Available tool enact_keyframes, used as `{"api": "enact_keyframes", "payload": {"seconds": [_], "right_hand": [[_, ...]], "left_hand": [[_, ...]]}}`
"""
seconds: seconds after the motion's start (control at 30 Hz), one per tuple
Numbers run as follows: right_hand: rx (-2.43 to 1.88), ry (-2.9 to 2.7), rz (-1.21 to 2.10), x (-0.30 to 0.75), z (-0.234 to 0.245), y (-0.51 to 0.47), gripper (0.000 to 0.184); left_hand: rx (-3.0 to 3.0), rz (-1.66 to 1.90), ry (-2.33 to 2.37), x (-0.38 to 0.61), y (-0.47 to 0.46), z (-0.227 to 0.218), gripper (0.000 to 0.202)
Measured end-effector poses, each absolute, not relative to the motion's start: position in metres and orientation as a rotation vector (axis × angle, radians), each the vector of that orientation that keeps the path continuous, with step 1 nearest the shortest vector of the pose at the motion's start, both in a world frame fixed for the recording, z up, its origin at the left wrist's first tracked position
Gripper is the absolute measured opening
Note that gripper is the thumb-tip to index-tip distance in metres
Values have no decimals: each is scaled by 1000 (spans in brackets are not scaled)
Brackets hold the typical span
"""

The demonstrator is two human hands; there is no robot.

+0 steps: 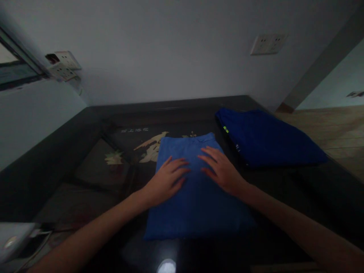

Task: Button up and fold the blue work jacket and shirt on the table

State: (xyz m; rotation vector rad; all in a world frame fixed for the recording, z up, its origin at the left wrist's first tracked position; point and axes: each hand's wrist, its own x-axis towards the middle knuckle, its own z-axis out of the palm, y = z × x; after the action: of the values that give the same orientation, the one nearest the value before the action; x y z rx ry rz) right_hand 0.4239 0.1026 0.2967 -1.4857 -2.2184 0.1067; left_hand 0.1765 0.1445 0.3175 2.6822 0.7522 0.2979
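Note:
A folded blue garment (196,204) lies flat on a dark glossy table (298,189) right in front of me. My left hand (166,180) rests palm down on its upper left part, fingers stretched out and slightly apart. My right hand (222,168) lies flat on the upper right part, fingers extended toward the left. Neither hand holds anything; both press on the cloth.
A second, darker blue folded garment (267,138) with a small green tag lies at the back right of the table. The tabletop carries a pale bird picture (150,148). Wall sockets (267,43) sit on the wall behind. A white object (14,237) lies at the lower left.

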Motion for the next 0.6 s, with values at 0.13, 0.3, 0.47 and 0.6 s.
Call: {"api": "enact_keyframes", "payload": {"seconds": [0.13,0.3,0.47,0.6], "right_hand": [[-1402,-2494,251,414,287,46,59],[-1448,-2566,234,422,267,37,64],[-1437,-2534,205,423,264,38,63],[-1415,-2515,190,423,270,36,61]], "left_hand": [[2721,31,497,162,94,313,54],[2769,31,466,156,86,289,62],[2784,94,460,155,89,284,61],[2755,84,465,152,85,292,60]]}}
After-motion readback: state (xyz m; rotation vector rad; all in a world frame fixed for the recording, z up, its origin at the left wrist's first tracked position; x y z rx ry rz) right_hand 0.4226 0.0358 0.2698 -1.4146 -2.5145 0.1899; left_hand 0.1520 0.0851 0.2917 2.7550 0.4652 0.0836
